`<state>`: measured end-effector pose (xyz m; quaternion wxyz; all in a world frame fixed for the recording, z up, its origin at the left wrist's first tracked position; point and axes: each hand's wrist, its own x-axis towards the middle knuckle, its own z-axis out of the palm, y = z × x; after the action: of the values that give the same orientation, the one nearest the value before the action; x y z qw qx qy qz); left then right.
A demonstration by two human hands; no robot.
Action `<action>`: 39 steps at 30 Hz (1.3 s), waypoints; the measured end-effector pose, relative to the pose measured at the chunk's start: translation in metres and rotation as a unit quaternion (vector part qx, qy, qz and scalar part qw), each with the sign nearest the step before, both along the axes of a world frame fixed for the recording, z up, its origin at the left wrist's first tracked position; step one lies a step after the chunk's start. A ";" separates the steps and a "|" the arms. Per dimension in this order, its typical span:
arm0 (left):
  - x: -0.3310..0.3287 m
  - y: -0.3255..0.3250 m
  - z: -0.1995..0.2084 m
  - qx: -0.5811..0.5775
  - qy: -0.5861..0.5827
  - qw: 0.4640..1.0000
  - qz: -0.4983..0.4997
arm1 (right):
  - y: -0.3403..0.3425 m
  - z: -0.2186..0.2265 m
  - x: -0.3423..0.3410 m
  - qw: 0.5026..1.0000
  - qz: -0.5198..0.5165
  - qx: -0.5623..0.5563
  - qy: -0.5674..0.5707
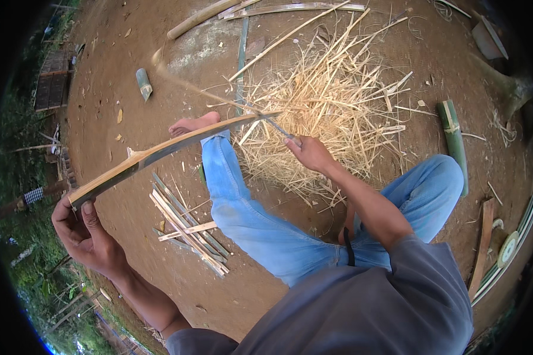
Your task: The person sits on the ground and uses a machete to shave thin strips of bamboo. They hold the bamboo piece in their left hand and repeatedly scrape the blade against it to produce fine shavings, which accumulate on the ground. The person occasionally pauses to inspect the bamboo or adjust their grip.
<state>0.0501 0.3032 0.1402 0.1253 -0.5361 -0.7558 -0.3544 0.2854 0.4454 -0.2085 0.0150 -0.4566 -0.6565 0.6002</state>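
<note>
A long split bamboo strip (177,142), pale on its upper side and dark along its lower side, slants up from left to right across my outstretched leg. My left hand (92,234) grips its near left end between thumb and fingers. My right hand (311,154) is closed round the handle of a knife (272,123), whose narrow blade meets the strip close to its far right end. A thin, blurred shaving (189,86) curves away from the blade toward the upper left. The right end of the strip lies over a heap of shavings (320,100).
Split bamboo pieces (189,228) lie crossed left of my leg. A short bamboo section (143,84) is farther off, and a green bamboo tube (453,139) lies by my right knee. A wooden pole (201,18) lies at the top; a curved wooden piece (482,248) is at right.
</note>
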 end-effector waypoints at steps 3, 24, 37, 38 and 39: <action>-0.012 0.015 -0.016 0.011 -0.016 1.000 -0.024 | 0.032 -0.054 -0.002 0.998 0.007 0.051 -0.045; -0.021 -0.106 0.117 0.029 -0.300 0.937 -0.175 | -0.184 0.152 0.051 0.991 -0.097 -0.086 -0.018; 0.066 -0.093 -0.010 0.478 -0.224 0.849 0.008 | -0.199 0.179 0.027 0.978 0.059 0.128 0.155; 0.057 -0.089 -0.016 0.474 -0.235 0.848 0.006 | -0.192 0.179 0.022 0.982 0.056 0.116 0.139; 0.047 -0.086 -0.022 0.471 -0.246 0.847 0.005 | -0.186 0.179 0.018 0.985 0.054 0.104 0.124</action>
<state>0.0970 0.2172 0.1180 0.1744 -0.3039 -0.5074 -0.7873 0.3030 0.2592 -0.0295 0.1113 -0.3386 -0.7321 0.5805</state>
